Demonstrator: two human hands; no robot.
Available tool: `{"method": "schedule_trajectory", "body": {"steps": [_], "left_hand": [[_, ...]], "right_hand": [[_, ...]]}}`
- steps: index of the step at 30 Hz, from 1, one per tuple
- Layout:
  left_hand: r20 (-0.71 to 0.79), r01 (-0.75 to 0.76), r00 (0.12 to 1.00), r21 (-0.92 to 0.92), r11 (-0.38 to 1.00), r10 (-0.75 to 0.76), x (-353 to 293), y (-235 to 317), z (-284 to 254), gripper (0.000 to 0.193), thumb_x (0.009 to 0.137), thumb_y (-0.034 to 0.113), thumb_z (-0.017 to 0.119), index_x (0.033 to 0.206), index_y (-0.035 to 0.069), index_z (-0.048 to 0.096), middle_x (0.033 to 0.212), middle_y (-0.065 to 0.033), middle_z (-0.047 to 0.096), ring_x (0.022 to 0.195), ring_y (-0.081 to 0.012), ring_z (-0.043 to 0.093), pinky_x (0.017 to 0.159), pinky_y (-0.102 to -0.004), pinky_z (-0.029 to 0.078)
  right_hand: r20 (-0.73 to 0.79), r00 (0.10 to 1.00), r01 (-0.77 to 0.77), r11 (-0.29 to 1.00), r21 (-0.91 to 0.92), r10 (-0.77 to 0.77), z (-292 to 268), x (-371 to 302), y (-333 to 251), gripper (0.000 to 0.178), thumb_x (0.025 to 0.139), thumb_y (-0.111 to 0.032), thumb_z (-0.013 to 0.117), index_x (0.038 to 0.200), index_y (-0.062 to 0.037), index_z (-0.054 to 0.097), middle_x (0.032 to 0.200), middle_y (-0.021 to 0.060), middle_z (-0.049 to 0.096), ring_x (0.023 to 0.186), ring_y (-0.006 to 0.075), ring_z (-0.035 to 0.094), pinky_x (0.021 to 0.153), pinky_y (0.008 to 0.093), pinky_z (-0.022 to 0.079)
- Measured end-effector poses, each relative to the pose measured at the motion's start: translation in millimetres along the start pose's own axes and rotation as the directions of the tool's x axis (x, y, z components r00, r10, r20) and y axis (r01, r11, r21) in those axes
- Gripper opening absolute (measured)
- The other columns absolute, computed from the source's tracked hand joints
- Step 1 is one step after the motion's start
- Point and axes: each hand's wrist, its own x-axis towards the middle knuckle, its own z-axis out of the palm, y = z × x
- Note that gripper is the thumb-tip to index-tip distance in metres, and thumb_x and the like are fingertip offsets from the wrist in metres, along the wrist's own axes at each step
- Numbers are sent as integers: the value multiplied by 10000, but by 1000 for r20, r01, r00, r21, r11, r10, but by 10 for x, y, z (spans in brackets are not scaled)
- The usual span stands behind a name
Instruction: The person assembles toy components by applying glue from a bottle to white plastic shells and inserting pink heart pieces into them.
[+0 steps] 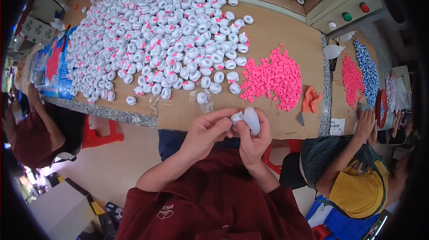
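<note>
Just past the table's front edge, my two hands meet. My left hand pinches a small white plastic part, mostly covered by fingers. My right hand is closed around a rounded, translucent white squeeze bottle, its thumb and fingers against the white part too. Whether the bottle's tip touches the part is hidden. Nearest beyond my hands lie a loose white ring-shaped part and a heap of small bright pink pieces. To the left spreads a large pile of white ring-shaped parts, many showing pink bits.
An orange cloth scrap and a dark triangular blade lie right of the pink heap. A machine housing with green and red buttons borders the far side. Co-workers sit on both sides; one wears a yellow shirt.
</note>
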Motion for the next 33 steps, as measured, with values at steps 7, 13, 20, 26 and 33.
{"method": "schedule_trajectory", "body": {"steps": [7, 13, 20, 26, 33], "left_hand": [[-20, -11, 1000, 53, 999, 12, 28, 4, -118, 300, 916, 119, 507, 1195, 10, 519, 939, -49, 591, 772, -90, 542, 659, -213, 444], [-41, -7, 999, 46, 999, 9, 48, 19, -67, 297, 936, 175, 484, 1218, 86, 515, 792, 0, 558, 602, -28, 388, 514, -158, 304], [-29, 22, 999, -15, 1000, -22, 57, 16, -115, 301, 927, 106, 479, 1214, 17, 491, 996, -40, 573, 813, -100, 531, 653, -219, 409], [-57, -7, 998, 23, 1000, 8, 63, 4, -71, 293, 932, 165, 488, 1212, 83, 515, 790, -9, 563, 587, -33, 383, 512, -167, 304], [-40, -26, 999, 25, 999, 27, 59, 0, -76, 285, 931, 155, 487, 1205, 83, 517, 795, -12, 565, 583, -34, 376, 512, -168, 306]], "right_hand": [[-2, 994, -104, 986, 129, 106, -216, 30, -130, 323, 813, -82, 617, 1106, 21, 526, 919, 65, 570, 779, 105, 537, 687, 210, 429], [49, 998, 46, 986, -160, -39, -596, 23, -181, 327, 659, -92, 751, 934, 42, 636, 727, 62, 580, 607, 116, 487, 539, 227, 382], [68, 997, 40, 981, -188, -27, -529, 36, -180, 329, 742, -192, 700, 919, 77, 633, 666, 37, 523, 584, 91, 442, 517, 210, 309], [65, 997, -25, 982, -188, 38, -545, 28, -201, 275, 667, -67, 716, 903, 60, 654, 701, 82, 625, 600, 146, 496, 540, 244, 397], [58, 997, -33, 984, -173, 44, -556, 24, -208, 269, 671, -65, 713, 899, 65, 652, 694, 83, 621, 595, 139, 491, 529, 238, 389]]}}
